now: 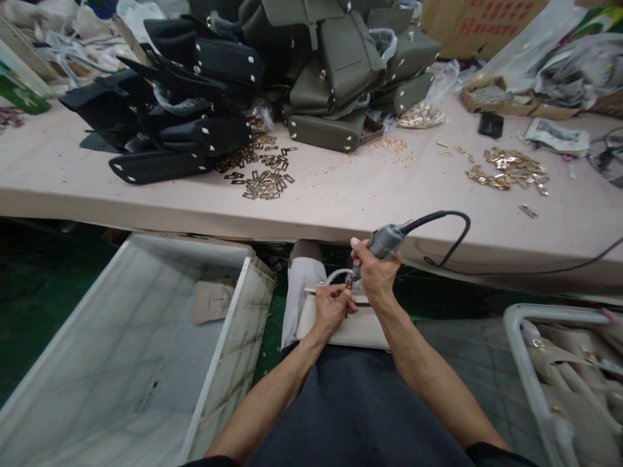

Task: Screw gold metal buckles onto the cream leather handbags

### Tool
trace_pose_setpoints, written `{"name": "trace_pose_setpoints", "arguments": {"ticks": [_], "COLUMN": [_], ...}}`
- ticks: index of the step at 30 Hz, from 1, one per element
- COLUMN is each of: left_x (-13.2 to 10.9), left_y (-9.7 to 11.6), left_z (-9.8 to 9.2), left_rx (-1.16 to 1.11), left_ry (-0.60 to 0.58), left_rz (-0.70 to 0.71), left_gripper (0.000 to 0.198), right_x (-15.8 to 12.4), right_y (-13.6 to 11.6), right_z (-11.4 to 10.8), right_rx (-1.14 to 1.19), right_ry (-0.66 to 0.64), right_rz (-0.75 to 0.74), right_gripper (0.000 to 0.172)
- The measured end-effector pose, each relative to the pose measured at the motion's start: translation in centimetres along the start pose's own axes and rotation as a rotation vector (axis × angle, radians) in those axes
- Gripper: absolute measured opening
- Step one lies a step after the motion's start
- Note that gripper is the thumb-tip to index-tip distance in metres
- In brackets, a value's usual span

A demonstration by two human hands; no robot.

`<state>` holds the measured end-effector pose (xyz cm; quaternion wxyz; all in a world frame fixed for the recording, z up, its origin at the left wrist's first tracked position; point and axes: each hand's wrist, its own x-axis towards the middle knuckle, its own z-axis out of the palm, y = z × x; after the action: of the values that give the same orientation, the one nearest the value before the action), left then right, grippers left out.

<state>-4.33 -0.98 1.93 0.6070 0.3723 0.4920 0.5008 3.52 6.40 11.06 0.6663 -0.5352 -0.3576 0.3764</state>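
Observation:
A cream handbag (372, 327) lies across my lap, its pale handle looped upward. Wrapped in my right hand (377, 272) is a grey electric screwdriver (387, 241), tilted with its tip down toward the bag's top. A black cable (455, 214) curves from its back end. My left hand (331, 308) is closed in a pinch at the tip, on a small gold-coloured metal fitting (349, 283) at the bag. The exact contact between tip and fitting is too small to make out.
Black handbags (170, 136) and olive handbags (335, 71) are heaped on the table (341, 207). Loose gold fittings (511, 167) and dark metal plates (267, 185) lie before them. A white bin (248, 298) stands left, holding a beige piece (213, 301); another bin (528, 363) with beige bags stands right.

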Motion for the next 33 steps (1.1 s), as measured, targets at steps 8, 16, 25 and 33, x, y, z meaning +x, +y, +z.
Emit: {"name": "trace_pose_setpoints", "arguments": {"ticks": [8,16,25,33], "left_x": [0.2,0.5,1.2,0.8], "left_y": [0.1,0.1,-1.1,-0.3], "left_z": [0.1,0.5,0.3,0.5], "left_rx": [0.013,0.016,-0.138,-0.071], "left_ry": [-0.004,0.019,0.092,0.066], "left_rz": [-0.026,0.000,-0.102,-0.055], "left_gripper": [0.032,0.036,0.049,0.047], "right_x": [0.2,0.3,0.0,-0.3], "right_y": [-0.4,-1.1,-1.3,-1.5], "right_z": [-0.1,-0.3,-0.2,-0.2], "right_rx": [-0.010,-0.012,-0.025,-0.022], "right_ry": [0.034,0.050,0.050,0.054], "right_rz": [0.005,-0.033,-0.034,-0.077], "right_gripper": [0.031,0.032,0.034,0.032]}}
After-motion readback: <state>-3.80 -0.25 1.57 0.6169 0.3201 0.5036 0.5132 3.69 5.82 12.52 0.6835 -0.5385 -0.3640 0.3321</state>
